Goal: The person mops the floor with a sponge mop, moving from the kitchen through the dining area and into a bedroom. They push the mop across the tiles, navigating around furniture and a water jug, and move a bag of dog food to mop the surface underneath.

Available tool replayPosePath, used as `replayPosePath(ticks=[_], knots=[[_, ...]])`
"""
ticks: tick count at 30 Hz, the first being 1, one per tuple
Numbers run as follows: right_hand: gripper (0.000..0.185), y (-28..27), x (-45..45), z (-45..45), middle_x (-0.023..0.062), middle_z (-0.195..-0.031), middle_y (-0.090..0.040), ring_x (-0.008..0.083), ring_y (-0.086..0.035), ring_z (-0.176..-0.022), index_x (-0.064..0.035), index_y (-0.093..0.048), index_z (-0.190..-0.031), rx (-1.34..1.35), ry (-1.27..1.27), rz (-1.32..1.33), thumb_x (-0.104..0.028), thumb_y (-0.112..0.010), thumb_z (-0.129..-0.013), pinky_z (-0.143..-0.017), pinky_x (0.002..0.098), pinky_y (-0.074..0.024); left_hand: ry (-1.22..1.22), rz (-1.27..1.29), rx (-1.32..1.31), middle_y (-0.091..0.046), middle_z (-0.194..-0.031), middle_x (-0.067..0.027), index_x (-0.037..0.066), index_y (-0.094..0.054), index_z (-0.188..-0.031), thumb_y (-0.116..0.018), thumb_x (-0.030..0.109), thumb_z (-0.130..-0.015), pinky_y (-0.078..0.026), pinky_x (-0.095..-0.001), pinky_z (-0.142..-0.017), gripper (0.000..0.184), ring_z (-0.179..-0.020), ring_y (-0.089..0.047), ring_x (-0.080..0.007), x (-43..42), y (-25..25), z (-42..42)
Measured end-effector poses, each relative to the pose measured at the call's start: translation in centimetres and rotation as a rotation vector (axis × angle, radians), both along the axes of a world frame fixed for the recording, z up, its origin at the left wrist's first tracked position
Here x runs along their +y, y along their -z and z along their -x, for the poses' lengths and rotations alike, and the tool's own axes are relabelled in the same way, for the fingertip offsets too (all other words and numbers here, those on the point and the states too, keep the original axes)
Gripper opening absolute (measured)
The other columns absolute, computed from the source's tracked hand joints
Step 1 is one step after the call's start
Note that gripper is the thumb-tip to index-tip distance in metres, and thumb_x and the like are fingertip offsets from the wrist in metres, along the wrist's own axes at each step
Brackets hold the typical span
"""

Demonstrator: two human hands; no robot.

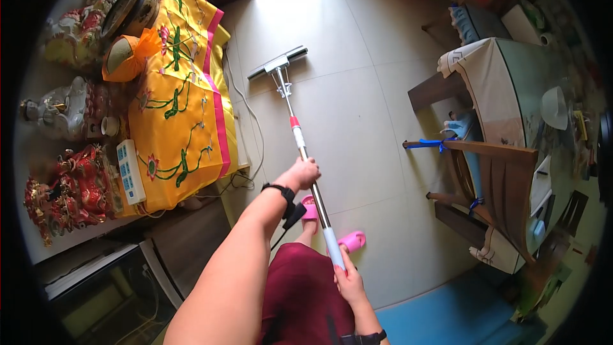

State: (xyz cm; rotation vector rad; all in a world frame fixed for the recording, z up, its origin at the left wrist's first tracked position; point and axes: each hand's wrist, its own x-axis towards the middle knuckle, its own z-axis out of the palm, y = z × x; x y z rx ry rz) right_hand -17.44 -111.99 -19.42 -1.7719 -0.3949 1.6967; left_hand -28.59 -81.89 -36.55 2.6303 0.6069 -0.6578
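Mop (298, 137) right of the yellow cloth (182, 124), left hand (303, 173) closed around its shaft (319, 201), right hand (349, 280) grasping its handle (332, 246); strokes should ideally keep clear of the cable (260, 129) beside the cloth.

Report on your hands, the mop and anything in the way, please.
Left hand gripping mop pole, right hand gripping its pale-blue handle. Mop head ahead, down at the floor. White cable near its left end.

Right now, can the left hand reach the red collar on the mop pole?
Probably yes: the left hand grips the mop pole, and the red collar lies further toward the mop head, past only a white section and bare metal. Nothing seems to block it.
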Motion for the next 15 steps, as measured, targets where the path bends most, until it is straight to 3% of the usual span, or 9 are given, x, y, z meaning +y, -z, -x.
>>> replayPosePath(ticks=[2,6,10,12,15], knots=[[0.049,-0.8,0.9,0.6,-0.0004,-0.068,-0.052,0.006,-0.046,-0.053,-0.011,-0.032,-0.134,0.116,-0.011,0.124,-0.015,-0.05,-0.088,-0.049,0.0208,-0.0407,0.015,0.048,0.071,-0.056,-0.077,0.0021,0.019,-0.063,-0.072,-0.061,0.016,-0.064,-0.043,-0.0403,-0.071,0.009,-0.091,-0.05,-0.0193,0.2,0.0,0.7],[0.049,-0.7,-7.7,1.3,0.0011,-0.065,-0.051,0.0089,-0.048,-0.056,-0.0121,-0.029,-0.135,-0.023,-0.111,0.082,-0.017,-0.046,-0.089,-0.053,0.0232,-0.0425,-0.01,0.073,0.037,-0.056,-0.078,0.0022,0.02,-0.064,-0.074,-0.059,0.017,-0.066,-0.044,-0.0423,-0.07,0.009,-0.092,-0.049,-0.0203,-8.1,0.5,1.0],[0.05,-3.8,-22.2,0.7,0.0012,-0.063,-0.051,0.0091,-0.049,-0.055,-0.0109,-0.033,-0.133,-0.067,-0.123,0.189,-0.015,-0.05,-0.087,-0.053,0.023,-0.0426,0.122,0.162,0.09,-0.057,-0.086,0.0034,0.021,-0.064,-0.084,-0.058,0.019,-0.07,-0.045,-0.0477,-0.066,0.016,-0.093,-0.048,-0.0208,-23.5,0.6,1.0],[0.041,-5.4,-31.3,1.0,0.0032,-0.064,-0.053,0.0143,-0.048,-0.055,-0.0084,-0.04,-0.129,-0.075,-0.116,0.291,-0.02,-0.044,-0.09,-0.052,0.0283,-0.0412,0.158,0.209,0.086,-0.057,-0.086,0.0031,0.021,-0.063,-0.085,-0.059,0.02,-0.068,-0.043,-0.0483,-0.066,0.017,-0.093,-0.048,-0.021,-31.4,-2.5,0.6],[0.039,-9.2,-44.0,1.2,0.0083,-0.069,-0.058,0.0198,-0.051,-0.059,-0.0057,-0.043,-0.124,-0.335,-0.178,0.186,-0.024,-0.043,-0.09,-0.058,0.0326,-0.0434,0.093,0.345,0.018,-0.055,-0.088,0.0034,0.022,-0.062,-0.086,-0.059,0.022,-0.069,-0.042,-0.0474,-0.065,0.017,-0.094,-0.047,-0.0212,-45.1,-3.1,0.8]])
